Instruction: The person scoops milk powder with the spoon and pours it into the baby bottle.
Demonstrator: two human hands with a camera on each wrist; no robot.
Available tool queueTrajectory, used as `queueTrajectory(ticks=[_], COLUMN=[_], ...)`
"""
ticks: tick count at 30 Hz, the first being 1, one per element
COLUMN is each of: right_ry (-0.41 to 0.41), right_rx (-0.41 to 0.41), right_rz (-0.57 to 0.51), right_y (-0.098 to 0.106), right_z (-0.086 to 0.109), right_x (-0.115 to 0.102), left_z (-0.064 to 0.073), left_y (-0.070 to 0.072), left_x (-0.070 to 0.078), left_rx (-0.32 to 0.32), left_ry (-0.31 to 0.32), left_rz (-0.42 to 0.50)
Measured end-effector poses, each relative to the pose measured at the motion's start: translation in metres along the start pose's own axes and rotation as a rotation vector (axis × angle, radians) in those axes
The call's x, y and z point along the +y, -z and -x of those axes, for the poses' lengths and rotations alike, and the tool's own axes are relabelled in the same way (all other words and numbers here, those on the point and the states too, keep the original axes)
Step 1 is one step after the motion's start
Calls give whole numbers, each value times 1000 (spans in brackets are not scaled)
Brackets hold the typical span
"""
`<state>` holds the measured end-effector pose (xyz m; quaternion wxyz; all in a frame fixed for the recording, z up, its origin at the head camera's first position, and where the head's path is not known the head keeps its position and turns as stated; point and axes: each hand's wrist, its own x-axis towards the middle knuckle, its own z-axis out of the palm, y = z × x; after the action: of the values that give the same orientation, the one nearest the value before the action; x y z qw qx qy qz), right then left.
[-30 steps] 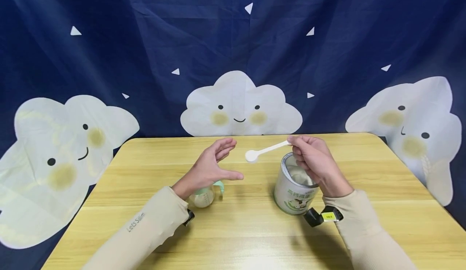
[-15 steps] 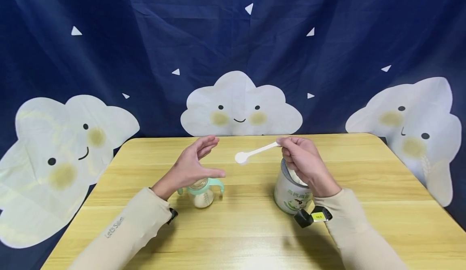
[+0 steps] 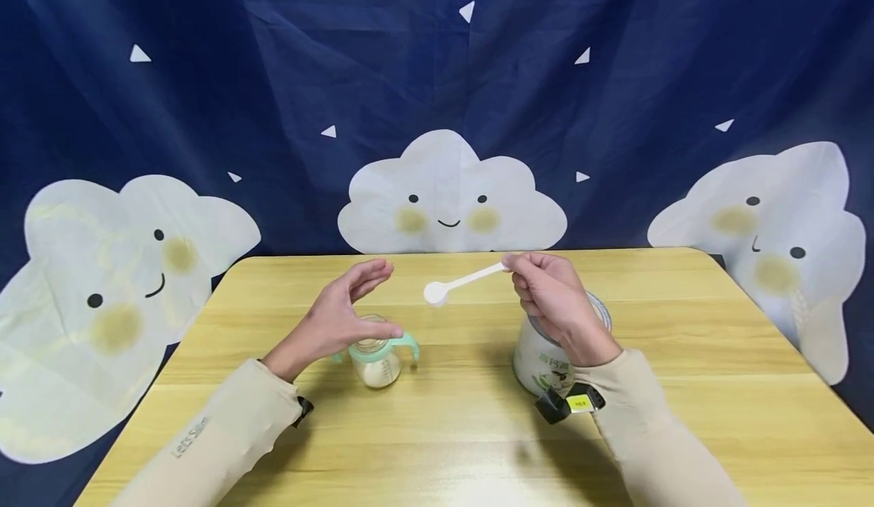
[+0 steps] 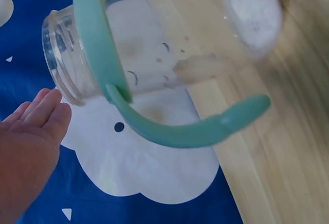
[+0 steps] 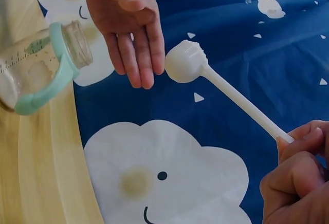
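Observation:
My right hand pinches the handle end of a white measuring scoop, heaped with white powder in the right wrist view. The scoop hangs in the air between my hands, its bowl toward the left. My left hand has its fingers extended and thumb apart, holding nothing; it hovers just above and beside a clear baby bottle. That bottle stands upright and uncapped, with a mint-green handle ring and white powder at its bottom. Behind my right hand and wrist stands a milk powder can, partly hidden.
A light wooden table carries the bottle and the can. Behind its far edge hangs a dark blue curtain with white cloud faces. Dark wrist devices sit on both wrists.
Both hands have moved left, and the scoop has travelled from near the can toward the bottle. More of the bottle shows now; my right hand covers the can's opening.

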<state>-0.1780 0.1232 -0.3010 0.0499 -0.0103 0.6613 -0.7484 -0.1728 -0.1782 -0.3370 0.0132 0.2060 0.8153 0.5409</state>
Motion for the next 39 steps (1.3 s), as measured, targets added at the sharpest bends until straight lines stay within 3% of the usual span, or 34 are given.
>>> queueTrajectory(ticks=[14,21,39], right_ry=[-1,-2,-10], right_rx=[-11,-16,-38], right_rz=[45,36,37], right_y=[-16,-25,-51], right_z=[-7,-9,-9], right_x=[1,2,6], left_z=[12,18,26], left_y=[10,12,8], left_x=[-17,-28,-49], left_rx=[-17,-40,-34], left_ry=[26,8,23], left_rz=[-2,13,-20])
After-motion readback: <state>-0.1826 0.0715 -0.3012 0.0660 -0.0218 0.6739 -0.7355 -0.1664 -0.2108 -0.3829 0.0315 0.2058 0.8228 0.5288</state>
